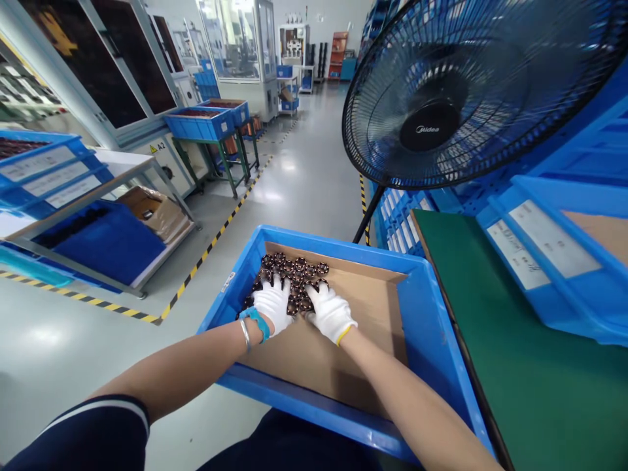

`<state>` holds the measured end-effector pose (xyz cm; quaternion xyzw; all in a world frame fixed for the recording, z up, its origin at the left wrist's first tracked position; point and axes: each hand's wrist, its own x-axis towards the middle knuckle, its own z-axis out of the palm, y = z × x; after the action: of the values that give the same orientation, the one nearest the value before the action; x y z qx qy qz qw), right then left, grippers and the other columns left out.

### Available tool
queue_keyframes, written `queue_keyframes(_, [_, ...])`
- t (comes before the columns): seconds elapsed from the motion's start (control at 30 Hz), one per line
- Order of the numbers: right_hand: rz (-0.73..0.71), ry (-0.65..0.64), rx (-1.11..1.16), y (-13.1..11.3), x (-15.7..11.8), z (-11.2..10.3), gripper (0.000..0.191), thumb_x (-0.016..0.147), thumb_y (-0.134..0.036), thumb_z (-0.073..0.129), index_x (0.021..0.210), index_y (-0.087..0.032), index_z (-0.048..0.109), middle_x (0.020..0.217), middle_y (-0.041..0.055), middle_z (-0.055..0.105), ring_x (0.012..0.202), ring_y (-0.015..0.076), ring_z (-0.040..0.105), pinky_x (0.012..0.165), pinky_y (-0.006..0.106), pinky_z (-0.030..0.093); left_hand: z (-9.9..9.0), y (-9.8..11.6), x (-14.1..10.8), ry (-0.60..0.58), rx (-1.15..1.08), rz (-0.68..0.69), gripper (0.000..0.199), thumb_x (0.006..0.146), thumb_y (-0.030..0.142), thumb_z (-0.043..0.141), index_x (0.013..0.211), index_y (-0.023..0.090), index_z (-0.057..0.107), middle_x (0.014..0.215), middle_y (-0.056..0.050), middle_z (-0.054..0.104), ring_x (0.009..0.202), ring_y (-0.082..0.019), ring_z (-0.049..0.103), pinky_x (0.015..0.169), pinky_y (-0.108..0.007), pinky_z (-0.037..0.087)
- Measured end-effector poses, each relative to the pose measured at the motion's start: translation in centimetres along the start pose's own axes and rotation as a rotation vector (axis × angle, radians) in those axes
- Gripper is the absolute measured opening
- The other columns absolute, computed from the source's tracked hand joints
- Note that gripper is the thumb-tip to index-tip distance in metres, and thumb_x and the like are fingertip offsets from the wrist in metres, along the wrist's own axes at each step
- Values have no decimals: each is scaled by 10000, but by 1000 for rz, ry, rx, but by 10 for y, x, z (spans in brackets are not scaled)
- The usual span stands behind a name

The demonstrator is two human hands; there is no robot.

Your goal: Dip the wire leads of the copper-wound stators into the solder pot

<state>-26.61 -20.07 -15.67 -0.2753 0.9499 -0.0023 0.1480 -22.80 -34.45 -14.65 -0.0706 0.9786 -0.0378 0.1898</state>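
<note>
Both hands wear white gloves and reach into a blue plastic crate lined with brown cardboard. Several dark ring-shaped parts with coppery spots lie packed together in the crate's far left corner. My left hand rests on these rings with its fingers spread. At their right edge, my right hand touches the rings, fingers apart and pointing up and left. Both palms face down, so what lies under them is hidden. A teal band and a silver bangle circle my left wrist.
A black Midea fan stands beyond the crate on the right. A green-topped bench carries blue bins on the right. Left of the floor's striped tape are a cart, blue crates on stands, and machines.
</note>
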Motion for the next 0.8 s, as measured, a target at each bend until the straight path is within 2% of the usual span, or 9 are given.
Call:
queue_keyframes(0.1, [14,12,6,-1,1,4,549,833,-485,580,1312,-264,425,1244,134,449,992,269,542,723,346,490,0,1,-4,2,15,10,963,699,530,665,1486,191,225,1538,-204,210,1289,-455,326,848,-552,473])
queue_keyframes(0.23, [50,35,24,-4,2,10,609,842,-532,552,1359,-259,381,1254,153,436,1015,278,515,720,350,486,-1,5,-5,-19,33,-32,969,710,607,615,1495,214,205,1569,-175,140,1326,-510,227,858,-670,418])
queue_keyframes(0.4, [71,18,19,-8,3,10,632,841,-498,576,1381,-247,366,1278,172,423,1016,281,512,736,363,489,1,16,-7,-34,67,-107,881,764,435,631,1500,240,187,1572,-181,122,1239,-540,361,792,-618,466])
queue_keyframes(0.53, [61,7,11,-8,4,8,630,836,-490,587,1370,-234,374,1242,176,439,998,283,521,714,360,493,3,12,-6,-49,-22,-106,933,731,498,618,1505,270,149,1589,-127,77,1303,-539,263,833,-660,443])
queue_keyframes(0.6, [40,15,8,-6,4,9,596,847,-499,566,1348,-229,391,1216,170,450,992,279,526,705,354,493,3,6,-6,-41,-83,-86,952,711,538,603,1504,268,152,1591,-108,85,1322,-508,249,862,-616,457])
queue_keyframes(0.73, [2,56,5,-1,5,11,502,865,-526,524,1261,-226,452,1163,149,465,968,268,540,685,340,491,2,-2,-9,9,-130,-72,923,691,537,614,1483,267,225,1575,-92,161,1265,-409,375,929,-495,457])
queue_keyframes(0.8, [-4,60,12,0,5,12,491,860,-536,529,1235,-226,465,1151,142,469,963,265,547,681,336,489,3,-3,-11,28,-146,-70,895,686,530,621,1467,286,259,1568,-77,176,1250,-385,392,930,-464,460])
